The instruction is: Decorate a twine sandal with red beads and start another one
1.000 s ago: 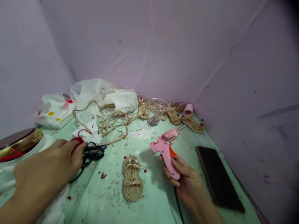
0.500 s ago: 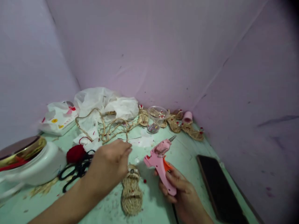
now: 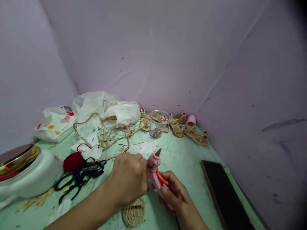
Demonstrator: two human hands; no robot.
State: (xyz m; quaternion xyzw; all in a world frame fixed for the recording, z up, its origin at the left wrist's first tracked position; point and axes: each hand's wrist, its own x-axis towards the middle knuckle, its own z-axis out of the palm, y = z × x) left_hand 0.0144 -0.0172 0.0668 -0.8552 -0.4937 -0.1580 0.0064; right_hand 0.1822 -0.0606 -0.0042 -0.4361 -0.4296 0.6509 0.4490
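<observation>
pink plastic glue gun with an orange trigger (image 3: 153, 174) sits low over the pale green table (image 3: 182, 159), nozzle up, with the right hand (image 3: 174, 195) wrapped around its handle. the left hand (image 3: 128, 179) curls against its rear; whether it pinches anything is hidden. it seems wise to steady the body and keep skin off the metal nozzle (image 3: 158, 152). beneath lies a coarse, ribbed woven jute sandal (image 3: 133, 214); black-handled scissors (image 3: 79, 179) lie to the left.

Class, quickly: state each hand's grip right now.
Left hand: curled beside the pink plastic glue gun; contents cannot be told.
Right hand: closed on the glue gun's handle.
</observation>
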